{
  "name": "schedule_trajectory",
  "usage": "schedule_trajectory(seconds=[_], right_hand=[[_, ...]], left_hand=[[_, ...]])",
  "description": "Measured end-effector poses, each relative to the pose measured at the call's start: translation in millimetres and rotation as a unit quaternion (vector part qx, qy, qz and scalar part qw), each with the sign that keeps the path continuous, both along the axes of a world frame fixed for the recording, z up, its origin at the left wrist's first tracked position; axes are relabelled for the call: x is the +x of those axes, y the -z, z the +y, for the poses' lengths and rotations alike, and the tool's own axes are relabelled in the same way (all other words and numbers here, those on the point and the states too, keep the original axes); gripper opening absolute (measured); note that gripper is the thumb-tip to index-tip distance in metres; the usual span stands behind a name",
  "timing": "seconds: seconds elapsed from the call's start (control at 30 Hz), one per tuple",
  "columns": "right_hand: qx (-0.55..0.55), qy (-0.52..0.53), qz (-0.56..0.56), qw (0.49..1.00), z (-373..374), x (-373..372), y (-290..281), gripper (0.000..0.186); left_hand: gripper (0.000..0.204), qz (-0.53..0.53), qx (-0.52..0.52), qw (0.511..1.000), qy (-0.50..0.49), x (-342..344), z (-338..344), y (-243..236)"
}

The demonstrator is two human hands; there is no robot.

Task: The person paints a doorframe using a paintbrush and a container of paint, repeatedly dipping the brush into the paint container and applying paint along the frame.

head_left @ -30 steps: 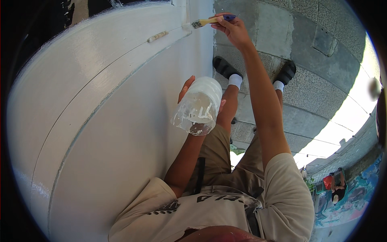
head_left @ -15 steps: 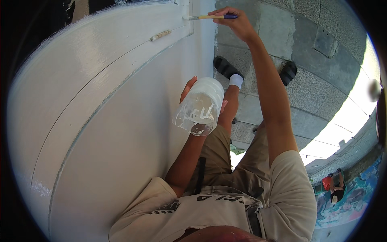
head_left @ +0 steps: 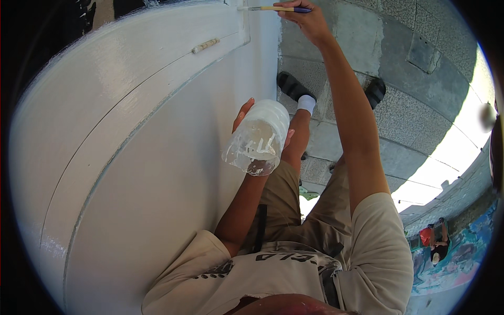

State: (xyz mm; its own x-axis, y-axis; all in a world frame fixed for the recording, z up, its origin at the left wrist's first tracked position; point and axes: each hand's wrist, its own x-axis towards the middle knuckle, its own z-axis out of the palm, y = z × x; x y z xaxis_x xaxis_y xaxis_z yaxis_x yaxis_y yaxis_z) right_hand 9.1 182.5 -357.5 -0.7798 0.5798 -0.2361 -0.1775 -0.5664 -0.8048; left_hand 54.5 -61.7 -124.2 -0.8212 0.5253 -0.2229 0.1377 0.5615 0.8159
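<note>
Wall [head_left: 131, 173], white, fills our view from 9 o'clock. Our left hand [head_left: 247, 118] cups a clear plastic bottle [head_left: 257, 139] at centre; at 12 o'clock our right hand [head_left: 310, 21] pinches a paintbrush [head_left: 275, 8], lying crosswise, bristles touching the wall.

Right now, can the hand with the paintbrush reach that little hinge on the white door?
Probably yes. The right hand holds the paintbrush against the white door just past the hinge, and nothing lies between them. The left hand, holding the plastic container, stays lower, out of the way.
</note>
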Motion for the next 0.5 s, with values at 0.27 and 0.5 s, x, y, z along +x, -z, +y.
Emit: schedule_trajectory(seconds=[0.27,0.5], right_hand=[[0.008,-0.133,-0.06,0.989,-29,34,-17,0.01],[-0.255,0.02,0.016,0.967,-61,5,-36,0.016]], left_hand=[[0.103,-0.008,0.003,1.0,-0.012,-1,-3,-12],[0.094,-0.094,0.035,0.993,-0.067,-2,-7,-13]])
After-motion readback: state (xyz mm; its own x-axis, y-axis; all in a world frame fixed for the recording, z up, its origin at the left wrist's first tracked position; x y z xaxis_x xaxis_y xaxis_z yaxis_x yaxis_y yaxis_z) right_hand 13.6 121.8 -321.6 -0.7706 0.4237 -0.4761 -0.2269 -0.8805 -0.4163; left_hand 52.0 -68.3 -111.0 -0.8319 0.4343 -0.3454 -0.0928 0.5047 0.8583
